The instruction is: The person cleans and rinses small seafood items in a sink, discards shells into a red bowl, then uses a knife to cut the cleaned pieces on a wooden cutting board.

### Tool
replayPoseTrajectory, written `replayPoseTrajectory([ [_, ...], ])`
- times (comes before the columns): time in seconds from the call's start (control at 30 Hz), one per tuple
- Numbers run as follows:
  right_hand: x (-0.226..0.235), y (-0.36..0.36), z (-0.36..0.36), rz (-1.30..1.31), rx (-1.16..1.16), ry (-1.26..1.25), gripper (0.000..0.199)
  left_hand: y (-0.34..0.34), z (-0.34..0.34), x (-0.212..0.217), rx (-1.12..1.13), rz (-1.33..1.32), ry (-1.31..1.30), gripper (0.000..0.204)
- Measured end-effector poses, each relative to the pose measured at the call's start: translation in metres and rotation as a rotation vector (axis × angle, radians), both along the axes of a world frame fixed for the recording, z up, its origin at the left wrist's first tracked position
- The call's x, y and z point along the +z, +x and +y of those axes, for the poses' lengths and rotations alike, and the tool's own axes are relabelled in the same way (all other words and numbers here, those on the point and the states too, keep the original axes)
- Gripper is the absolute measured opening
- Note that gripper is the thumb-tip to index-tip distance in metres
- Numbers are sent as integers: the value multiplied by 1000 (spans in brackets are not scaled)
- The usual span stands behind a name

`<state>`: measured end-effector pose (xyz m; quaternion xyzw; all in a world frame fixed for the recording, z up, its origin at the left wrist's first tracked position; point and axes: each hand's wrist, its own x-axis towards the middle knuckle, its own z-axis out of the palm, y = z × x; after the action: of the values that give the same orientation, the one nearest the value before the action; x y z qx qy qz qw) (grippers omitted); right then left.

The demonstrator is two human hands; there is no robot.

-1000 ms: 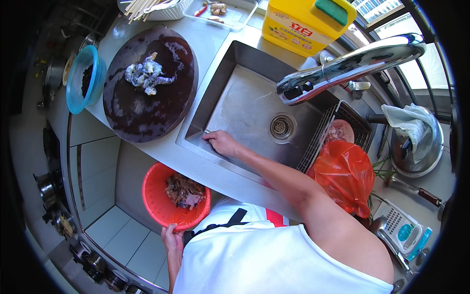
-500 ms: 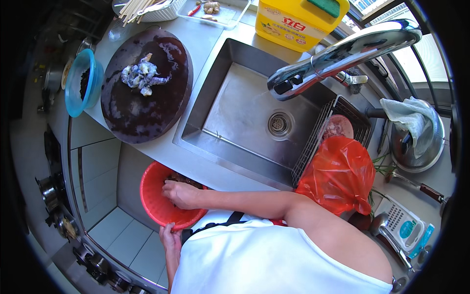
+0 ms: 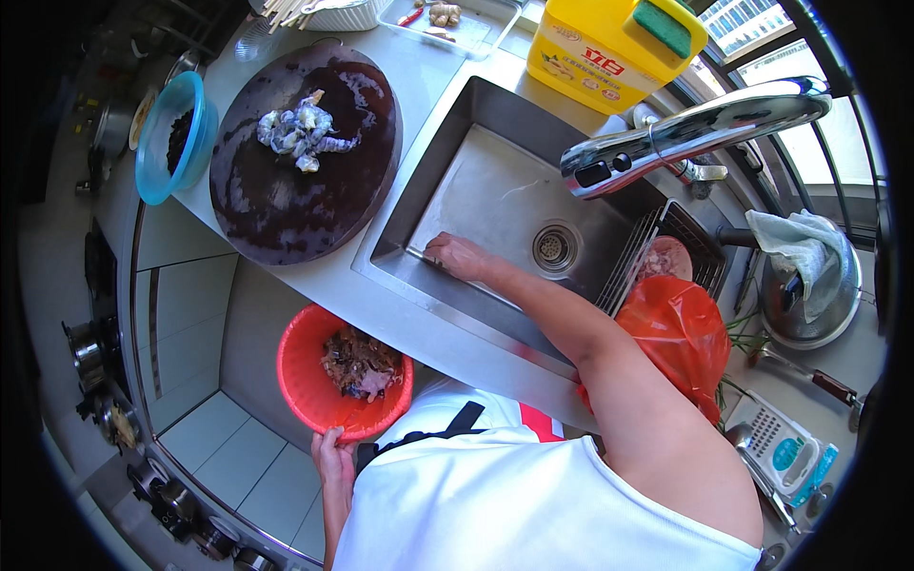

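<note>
My left hand (image 3: pixel 332 459) grips the near rim of a red plastic bucket (image 3: pixel 297 371), fingers closed on its edge. Brown and pinkish food scraps (image 3: pixel 354 362) lie inside it. Over the sink (image 3: pixel 466 200), my right hand (image 3: pixel 458 257) reaches down to the floor of the basin at its near left side. Its fingers are bent together, and whatever they pinch is hidden. Left of the sink, a pile of peeled greyish-blue shrimp (image 3: pixel 305 133) rests on a round dark chopping board (image 3: pixel 276 219).
A chrome faucet (image 3: pixel 705 128) juts over the sink, with a drain (image 3: pixel 555 247) below. At the sink's right are a wire rack (image 3: pixel 633 252) and a red plastic bag (image 3: pixel 674 333). A blue bowl (image 3: pixel 152 152) stands left of the board, a yellow jug (image 3: pixel 609 57) behind the sink.
My right hand has left the red bucket and moved up and right into the sink. The scraps now show in full. My left hand keeps its hold on the rim.
</note>
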<state>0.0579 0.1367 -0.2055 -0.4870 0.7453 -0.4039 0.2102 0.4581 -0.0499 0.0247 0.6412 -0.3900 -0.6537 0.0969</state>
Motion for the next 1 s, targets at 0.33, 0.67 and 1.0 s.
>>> replayPoseTrajectory([
  [0.33,3,39,19,-383,-255,203,28,2,2,-3,8,-18,-3,40],
  [0.67,191,44,2,-1267,-341,-319,27,-3,-2,-4,-27,5,-46,39],
  [1.0,219,158,-85,127,200,-47,18,12,-34,-15,-122,81,3,33],
])
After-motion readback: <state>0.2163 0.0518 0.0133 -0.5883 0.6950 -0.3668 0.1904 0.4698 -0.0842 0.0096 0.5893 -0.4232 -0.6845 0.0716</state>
